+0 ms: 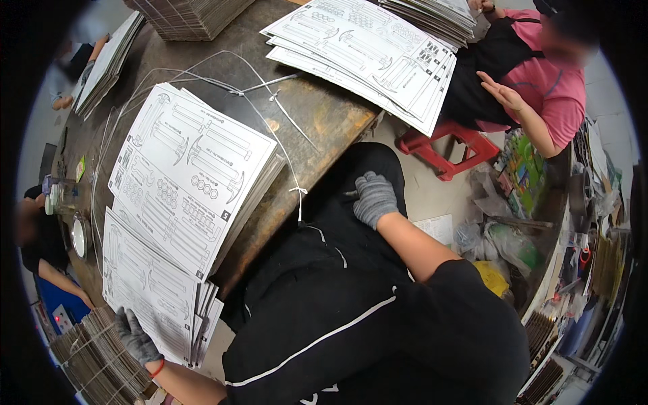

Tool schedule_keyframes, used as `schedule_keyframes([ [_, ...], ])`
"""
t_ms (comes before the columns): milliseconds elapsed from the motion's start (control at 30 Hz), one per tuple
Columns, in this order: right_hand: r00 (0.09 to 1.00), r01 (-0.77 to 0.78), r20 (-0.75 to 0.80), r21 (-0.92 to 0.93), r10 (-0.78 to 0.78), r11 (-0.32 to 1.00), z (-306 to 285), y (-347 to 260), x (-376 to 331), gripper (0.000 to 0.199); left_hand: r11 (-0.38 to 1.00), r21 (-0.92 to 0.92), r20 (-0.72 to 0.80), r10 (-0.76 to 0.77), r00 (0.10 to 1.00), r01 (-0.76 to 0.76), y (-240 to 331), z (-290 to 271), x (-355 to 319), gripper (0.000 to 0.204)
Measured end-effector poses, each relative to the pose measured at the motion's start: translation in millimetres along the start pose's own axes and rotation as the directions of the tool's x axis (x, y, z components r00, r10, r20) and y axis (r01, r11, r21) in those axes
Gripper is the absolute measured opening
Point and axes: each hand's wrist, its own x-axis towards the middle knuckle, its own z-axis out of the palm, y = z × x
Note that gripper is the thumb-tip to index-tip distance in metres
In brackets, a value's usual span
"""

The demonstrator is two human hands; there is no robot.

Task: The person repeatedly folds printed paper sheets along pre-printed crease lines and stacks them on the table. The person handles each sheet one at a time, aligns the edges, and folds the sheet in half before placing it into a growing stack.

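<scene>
My left hand (138, 339), in a grey knit glove with a red band at the wrist, touches the lower left edge of a fanned stack of printed cardboard sheets (150, 283). Its fingers are stretched out and slightly apart. White faces with line drawings of hammers, wrenches and nuts cover these sheets. Above and overlapping them lies a thicker pile of similar sheets (192, 162) on the dark worktable (324, 121). My right hand (376, 198), also gloved in grey, rests on my black-clothed thigh, fingers loosely bent and apart, holding nothing visible.
Thin white cord (246, 94) loops around the pile, knotted near the table edge. Another fanned stack (378, 50) overhangs the far right corner, beside a person in pink (563, 101) and a red stool (449, 148). Bundled cardboard (101, 358) stands at lower left. Other people work at left.
</scene>
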Motion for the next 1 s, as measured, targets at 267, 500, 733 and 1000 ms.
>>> schedule_keyframes([
  [267,0.972,0.133,0.170,0.180,-0.164,0.975,6,-36,-33,0.025,0.924,-0.152,0.227,0.379,0.897,-0.352,101,67,57,0.036],
  [500,0.978,0.134,0.098,0.388,-0.185,0.912,0,-43,-37,0.039,0.906,-0.048,0.458,0.394,0.797,-0.420,126,166,126,0.038],
  [733,0.980,0.182,-0.160,0.485,-0.118,0.855,1,-26,-45,0.055,0.508,0.387,0.594,0.502,0.629,-0.770,186,268,121,0.072],
  [1000,0.824,0.430,-0.559,0.515,-0.090,0.742,-45,-69,-28,0.039,0.492,0.557,0.499,0.446,0.743,-0.670,150,316,119,0.072],
])
